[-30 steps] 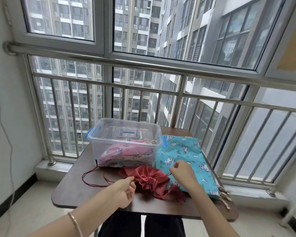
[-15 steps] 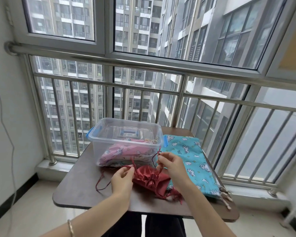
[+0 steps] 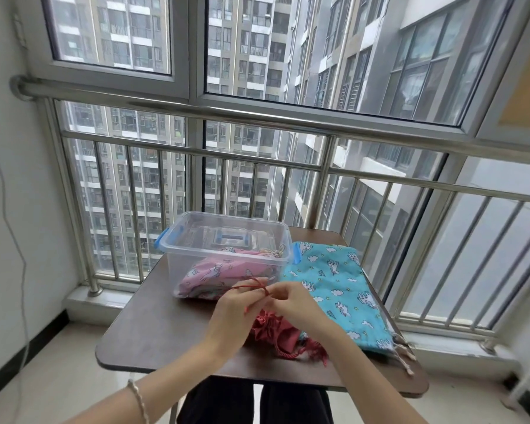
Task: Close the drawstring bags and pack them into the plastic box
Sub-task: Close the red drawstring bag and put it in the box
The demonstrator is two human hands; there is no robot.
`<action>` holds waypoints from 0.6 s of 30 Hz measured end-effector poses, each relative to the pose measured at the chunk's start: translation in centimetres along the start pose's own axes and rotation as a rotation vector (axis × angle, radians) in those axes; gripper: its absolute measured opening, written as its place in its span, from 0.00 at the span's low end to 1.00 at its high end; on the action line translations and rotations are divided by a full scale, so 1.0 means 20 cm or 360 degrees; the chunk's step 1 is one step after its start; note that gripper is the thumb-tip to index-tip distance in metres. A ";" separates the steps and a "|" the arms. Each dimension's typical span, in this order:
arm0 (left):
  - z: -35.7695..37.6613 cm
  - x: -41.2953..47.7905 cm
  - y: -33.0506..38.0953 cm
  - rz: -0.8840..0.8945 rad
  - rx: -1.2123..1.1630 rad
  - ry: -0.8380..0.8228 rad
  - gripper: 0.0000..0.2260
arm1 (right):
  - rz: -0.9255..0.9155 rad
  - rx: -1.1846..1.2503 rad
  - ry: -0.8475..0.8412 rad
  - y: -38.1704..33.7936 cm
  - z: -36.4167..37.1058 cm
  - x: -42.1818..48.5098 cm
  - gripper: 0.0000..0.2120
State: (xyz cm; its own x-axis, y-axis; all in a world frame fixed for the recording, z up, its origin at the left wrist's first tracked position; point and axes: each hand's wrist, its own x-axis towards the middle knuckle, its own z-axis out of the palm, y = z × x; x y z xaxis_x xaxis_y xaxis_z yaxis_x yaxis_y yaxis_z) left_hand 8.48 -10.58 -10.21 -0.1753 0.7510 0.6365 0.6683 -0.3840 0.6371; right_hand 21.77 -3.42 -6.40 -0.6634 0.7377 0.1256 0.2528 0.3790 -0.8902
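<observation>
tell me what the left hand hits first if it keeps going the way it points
Likely the front wall of the plastic box, just past the left hand and the red cord it pinches; depth is unclear.

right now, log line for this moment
left hand: pinches red cord | right hand: pinches red cord | red bag: on table | pink bag: in box

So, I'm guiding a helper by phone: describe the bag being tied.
Find the brown table by the railing. Before its clear plastic box, under the left hand and right hand, lies the red drawstring bag: plain, whereas the pink bag and turquoise bag show unicorn prints.
</observation>
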 end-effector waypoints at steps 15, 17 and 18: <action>-0.02 0.18 -0.04 -0.0143 0.0797 -0.0655 0.20 | -0.0119 -0.0090 0.0217 0.11 -0.01 -0.03 0.14; -0.02 0.19 -0.03 -0.0064 0.1006 -0.0809 0.20 | -0.0293 -0.0342 0.0246 0.11 -0.01 -0.04 0.16; -0.02 0.20 -0.03 -0.0057 0.1028 -0.0876 0.19 | -0.0385 -0.0507 0.0235 0.12 -0.01 -0.03 0.17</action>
State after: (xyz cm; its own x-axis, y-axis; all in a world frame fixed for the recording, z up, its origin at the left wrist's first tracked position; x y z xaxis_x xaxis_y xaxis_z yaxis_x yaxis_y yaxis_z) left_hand 7.15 -7.67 -7.85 0.0606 0.9754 0.2121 0.9799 -0.0986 0.1732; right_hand 22.91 -2.95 -8.54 -0.6283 0.6695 0.3963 0.3227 0.6878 -0.6503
